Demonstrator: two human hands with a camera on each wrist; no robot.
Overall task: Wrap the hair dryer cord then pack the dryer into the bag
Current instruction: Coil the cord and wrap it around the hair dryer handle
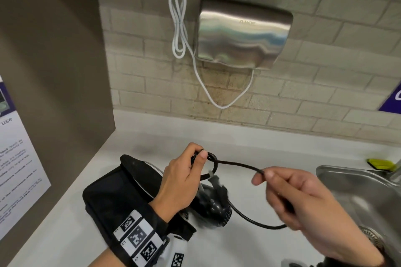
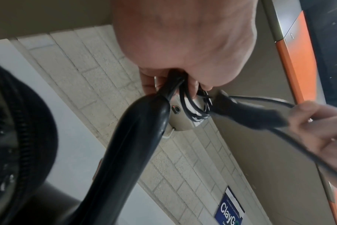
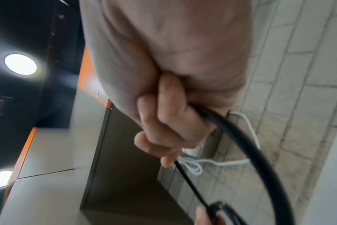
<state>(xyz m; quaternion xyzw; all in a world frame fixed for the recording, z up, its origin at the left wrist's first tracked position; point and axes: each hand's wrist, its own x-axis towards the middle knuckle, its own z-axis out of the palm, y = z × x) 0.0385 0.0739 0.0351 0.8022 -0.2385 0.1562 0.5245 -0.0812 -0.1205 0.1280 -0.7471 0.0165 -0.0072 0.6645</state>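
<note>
Cord partly coiled, dryer held over the worktop.

Black cord (image 1: 236,166) bunched in loops at the handle end of the hair dryer (image 1: 213,206); left hand (image 1: 182,182) fingers pinch loops and handle together. Right hand (image 1: 303,199) fingers closed on the slack cord, to the right. Black bag (image 1: 112,197) on worktop (image 1: 152,136) at near left; steel sink (image 1: 355,182) right.

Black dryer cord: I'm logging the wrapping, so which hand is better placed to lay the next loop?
Right hand: it pinches the free black cord, while the left hand holds the finished coils.
</note>
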